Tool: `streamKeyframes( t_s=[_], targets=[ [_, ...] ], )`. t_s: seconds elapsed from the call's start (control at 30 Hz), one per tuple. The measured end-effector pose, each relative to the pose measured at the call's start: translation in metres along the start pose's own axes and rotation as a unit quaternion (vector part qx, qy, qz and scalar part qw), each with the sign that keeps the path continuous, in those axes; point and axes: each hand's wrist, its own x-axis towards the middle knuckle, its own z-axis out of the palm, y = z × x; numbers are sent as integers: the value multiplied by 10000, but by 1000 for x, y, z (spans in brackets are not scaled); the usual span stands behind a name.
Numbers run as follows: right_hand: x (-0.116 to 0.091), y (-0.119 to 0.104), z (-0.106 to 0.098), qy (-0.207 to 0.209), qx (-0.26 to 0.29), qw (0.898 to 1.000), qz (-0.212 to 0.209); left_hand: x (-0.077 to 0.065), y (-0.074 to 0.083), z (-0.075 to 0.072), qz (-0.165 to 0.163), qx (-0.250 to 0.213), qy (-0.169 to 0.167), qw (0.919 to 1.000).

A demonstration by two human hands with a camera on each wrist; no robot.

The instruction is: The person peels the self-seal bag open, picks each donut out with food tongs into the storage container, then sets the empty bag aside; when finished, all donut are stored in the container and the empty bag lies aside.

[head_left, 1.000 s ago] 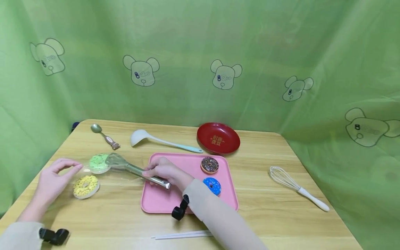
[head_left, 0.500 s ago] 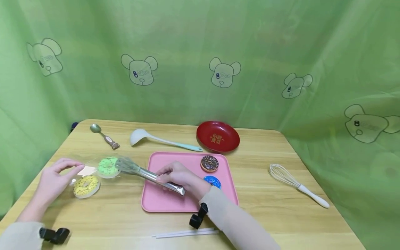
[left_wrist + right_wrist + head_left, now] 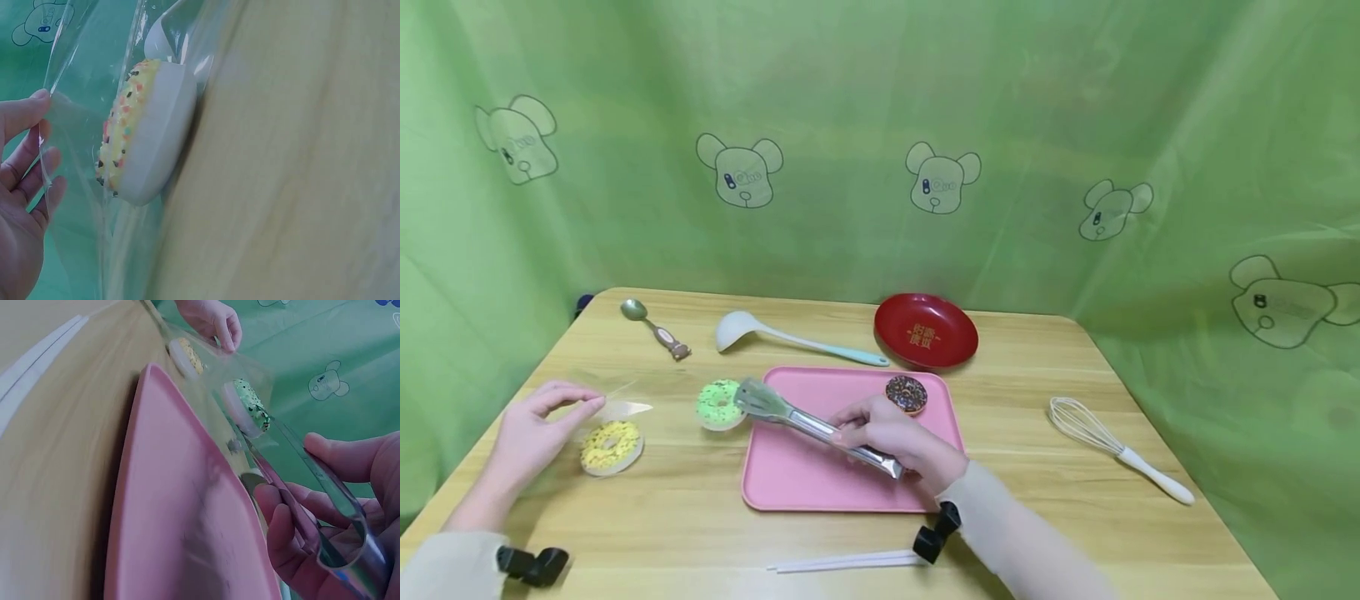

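My left hand [image 3: 546, 421] pinches the edge of a clear plastic bag [image 3: 78, 144]. Inside it lies a yellow sprinkled donut [image 3: 601, 457], seen side-on through the film in the left wrist view. Metal tongs [image 3: 808, 423] are gripped in my right hand [image 3: 891, 435], thumb on one arm and fingers on the other. Their tips clasp a green sprinkled donut [image 3: 718, 405], held just left of the pink tray [image 3: 797, 493]. On that tray sits a chocolate donut [image 3: 907, 395]; the blue donut is hidden behind my right hand and wrist.
Along the back lie a small spoon [image 3: 660, 334], a ladle [image 3: 735, 331] and a red plate [image 3: 925, 310]. A whisk [image 3: 1131, 458] rests at the right. Near the front edge are white chopsticks [image 3: 850, 562].
My right hand has moved right with the tongs, drawing the green donut out of the plastic bag toward the tray. My left hand has stayed at the bag's edge.
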Motion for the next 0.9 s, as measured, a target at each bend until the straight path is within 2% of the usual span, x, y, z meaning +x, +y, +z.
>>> streamKeyframes(
  t_s=[0.17,0.3,0.4,0.67,0.9],
  targets=[
    [-15,7,-17,96,-183,9998,12,-1,0,0,7,-36,9,10000],
    [-27,13,-30,193,-46,9996,194,0,0,1,-29,-44,4,10000],
    [-35,15,-41,312,-135,9991,233,0,1,1,13,-29,53,10000],
    [-51,14,-67,747,-1096,9909,247,0,1,0,189,-61,136,9997],
    [-52,14,-74,935,-1472,9839,386,0,0,1,156,-9,125,9998]
  ],
)
